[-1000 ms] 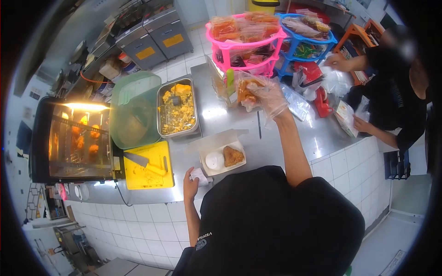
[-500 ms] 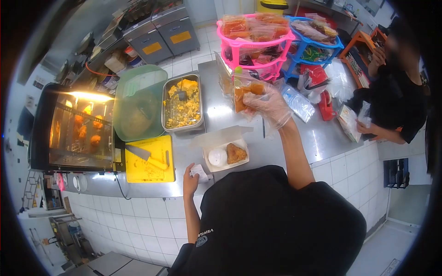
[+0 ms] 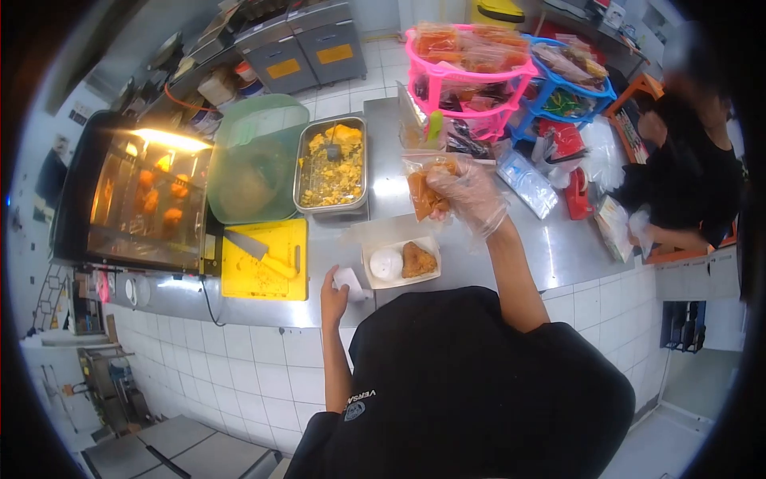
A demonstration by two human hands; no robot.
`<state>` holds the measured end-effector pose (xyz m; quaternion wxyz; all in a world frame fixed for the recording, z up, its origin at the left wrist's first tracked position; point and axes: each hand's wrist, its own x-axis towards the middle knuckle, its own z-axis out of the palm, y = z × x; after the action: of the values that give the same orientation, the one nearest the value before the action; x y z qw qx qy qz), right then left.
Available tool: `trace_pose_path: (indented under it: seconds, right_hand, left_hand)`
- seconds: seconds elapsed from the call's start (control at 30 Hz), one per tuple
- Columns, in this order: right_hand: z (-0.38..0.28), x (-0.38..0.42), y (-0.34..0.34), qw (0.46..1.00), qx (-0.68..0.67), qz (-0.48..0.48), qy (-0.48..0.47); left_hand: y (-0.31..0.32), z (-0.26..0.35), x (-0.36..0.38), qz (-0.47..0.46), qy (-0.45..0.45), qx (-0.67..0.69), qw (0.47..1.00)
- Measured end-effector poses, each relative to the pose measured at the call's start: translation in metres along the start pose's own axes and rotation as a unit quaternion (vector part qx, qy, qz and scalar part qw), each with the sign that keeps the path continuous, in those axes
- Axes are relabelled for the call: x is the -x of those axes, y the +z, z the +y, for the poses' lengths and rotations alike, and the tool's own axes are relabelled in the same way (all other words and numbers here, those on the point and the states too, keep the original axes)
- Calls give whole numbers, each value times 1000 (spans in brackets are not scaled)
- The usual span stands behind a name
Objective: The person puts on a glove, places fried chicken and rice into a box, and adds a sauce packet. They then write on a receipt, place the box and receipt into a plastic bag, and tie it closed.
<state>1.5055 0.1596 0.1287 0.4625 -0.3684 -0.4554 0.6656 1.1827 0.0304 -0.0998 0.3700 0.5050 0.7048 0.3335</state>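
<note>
Fingers (image 3: 447, 188) of right hand (image 3: 467, 195) pinch sauce packet (image 3: 421, 191) above box (image 3: 399, 262).

Our left hand (image 3: 333, 297) half hidden behind our own dark shirt (image 3: 471, 383), what it grips too small for us to tell, sauce packet (image 3: 425, 191) partly covered by our gloved right hand (image 3: 467, 195), co-worker (image 3: 686, 160) blurred, cut off at the frame's edge

A clear plastic sauce packet (image 3: 427, 190) of orange-brown sauce hangs upright above an open white takeaway box (image 3: 399, 261).
</note>
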Motion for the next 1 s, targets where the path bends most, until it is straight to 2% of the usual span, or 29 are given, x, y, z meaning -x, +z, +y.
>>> trace_pose_path:
  seconds: [0.03,0.13,0.23,0.27,0.3,0.33,0.43,0.53,0.63,0.73,0.83,0.93,1.0]
  right_hand:
    - [4,-2,3,1000,-18,-4,9]
    - [15,-2,14,998,-45,-24,37]
    - [28,0,17,994,-75,-54,62]
    - [29,1,19,995,-52,-60,68]
    - [29,2,22,995,-28,-66,75]
    - [30,4,25,994,-5,-72,83]
    - [50,5,43,988,129,-80,26]
    - [76,2,53,940,335,-61,-20]
    - [90,8,61,929,341,-46,-136]
    - [104,14,60,920,347,-43,-175]
    - [109,18,63,892,428,-50,-141]
    - [116,24,63,843,498,-74,-188]
    - [117,26,57,882,439,-82,-149]
  left_hand:
    - [2,1,-1,35,17,-25,999]
    - [4,13,-3,101,-10,-243,965]
    - [-8,41,3,199,128,-311,920]
    - [-14,61,7,192,94,-192,958]
    - [-25,111,16,183,59,-69,979]
    - [-33,150,23,172,21,56,983]
    - [-40,202,30,57,12,271,961]
    - [-22,218,17,10,-24,372,928]
    - [-14,212,12,0,-64,405,912]
    - [-9,204,10,1,-81,392,917]
    - [-8,198,9,-4,-89,391,916]
    - [-6,184,8,3,-84,388,918]
    - [-9,183,10,16,-72,356,931]
